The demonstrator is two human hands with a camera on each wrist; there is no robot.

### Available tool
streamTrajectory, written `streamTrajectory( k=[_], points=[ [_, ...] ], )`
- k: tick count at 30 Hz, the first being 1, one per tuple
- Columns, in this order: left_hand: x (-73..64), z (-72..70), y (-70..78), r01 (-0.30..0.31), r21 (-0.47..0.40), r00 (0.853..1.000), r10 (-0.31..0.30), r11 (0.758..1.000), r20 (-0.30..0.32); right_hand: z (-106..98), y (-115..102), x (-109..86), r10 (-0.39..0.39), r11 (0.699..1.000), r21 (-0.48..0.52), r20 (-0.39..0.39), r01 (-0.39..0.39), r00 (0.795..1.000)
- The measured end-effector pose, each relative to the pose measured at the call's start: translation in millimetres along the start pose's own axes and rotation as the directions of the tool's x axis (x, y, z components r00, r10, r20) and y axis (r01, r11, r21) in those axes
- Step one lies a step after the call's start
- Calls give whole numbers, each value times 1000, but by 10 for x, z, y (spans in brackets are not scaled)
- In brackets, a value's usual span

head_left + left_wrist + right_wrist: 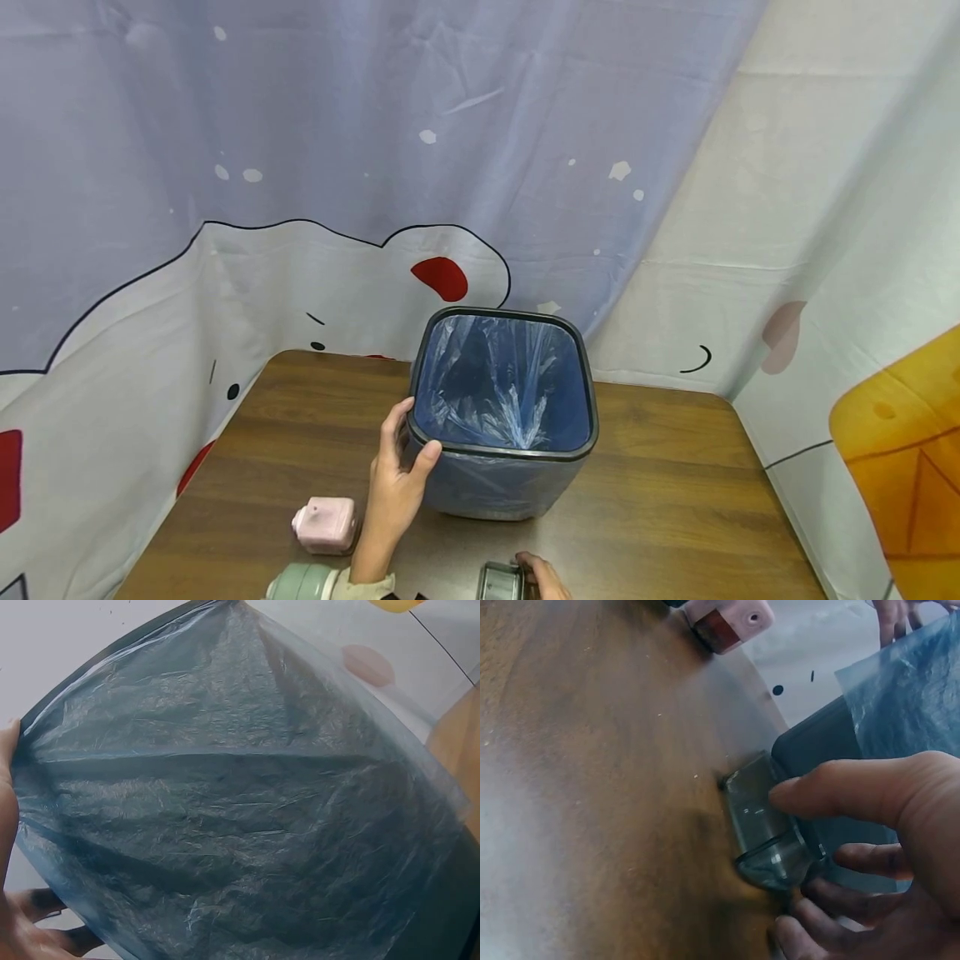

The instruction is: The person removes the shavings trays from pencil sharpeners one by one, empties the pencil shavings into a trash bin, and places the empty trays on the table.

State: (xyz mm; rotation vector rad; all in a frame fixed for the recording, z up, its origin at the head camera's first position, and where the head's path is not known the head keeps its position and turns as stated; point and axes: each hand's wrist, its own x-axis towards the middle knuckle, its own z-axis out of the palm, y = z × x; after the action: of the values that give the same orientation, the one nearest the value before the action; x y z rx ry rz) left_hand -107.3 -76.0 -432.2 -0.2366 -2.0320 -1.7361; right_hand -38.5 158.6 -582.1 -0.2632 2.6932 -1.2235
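A dark trash bin [504, 454] with rounded corners stands upright on the table, lined with a clear bluish plastic bag [487, 417]. My left hand [393, 492] grips its front left corner, thumb at the rim and fingers along the left side. The bag over the bin's side [225, 817] fills most of the left wrist view. In front of the bin lies a small see-through greyish box [500, 582]. My right hand [546, 577] is at its right side; in the right wrist view the thumb lies over the box [757, 806] and the fingers are bent beside its end.
Left of my left forearm lies a pink bottle-like object [327, 523]. Nearer the front edge is a pale green rounded object [302, 581], partly cut off. A wooden table [675, 500] carries everything, with a printed curtain [337, 167] hanging behind and at both sides.
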Motion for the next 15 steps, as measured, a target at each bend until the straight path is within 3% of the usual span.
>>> streamTrajectory(
  k=[1, 4, 6, 8, 10, 12, 15],
  points=[
    [-2, 2, 3, -3, 5, 1000, 3, 1000, -1, -6, -18, 0, 0, 1000, -1, -5, 0, 1000],
    [-8, 9, 2, -13, 20, 1000, 13, 1000, -3, 13, -25, 16, -116, 993, 1, -118, 117, 986],
    [-13, 12, -8, -24, 25, 1000, 24, 999, -2, 37, -69, 25, -180, 983, -7, -222, 183, 958],
    [-15, 11, -21, -34, 26, 999, 34, 999, 0, 64, -123, 41, -237, 967, 14, -318, 255, 918],
    [-19, 11, -25, -40, 18, 999, 40, 999, 2, 73, -223, 49, -227, 960, 72, -358, 270, 906],
    [-25, 8, -26, -32, -7, 999, 32, 999, 3, 71, -303, 61, -213, 950, 143, -350, 277, 912],
    [-38, 13, -19, 23, -79, 1000, -22, 997, 15, 66, -390, 77, -178, 925, 284, -264, 253, 948]
  ],
)
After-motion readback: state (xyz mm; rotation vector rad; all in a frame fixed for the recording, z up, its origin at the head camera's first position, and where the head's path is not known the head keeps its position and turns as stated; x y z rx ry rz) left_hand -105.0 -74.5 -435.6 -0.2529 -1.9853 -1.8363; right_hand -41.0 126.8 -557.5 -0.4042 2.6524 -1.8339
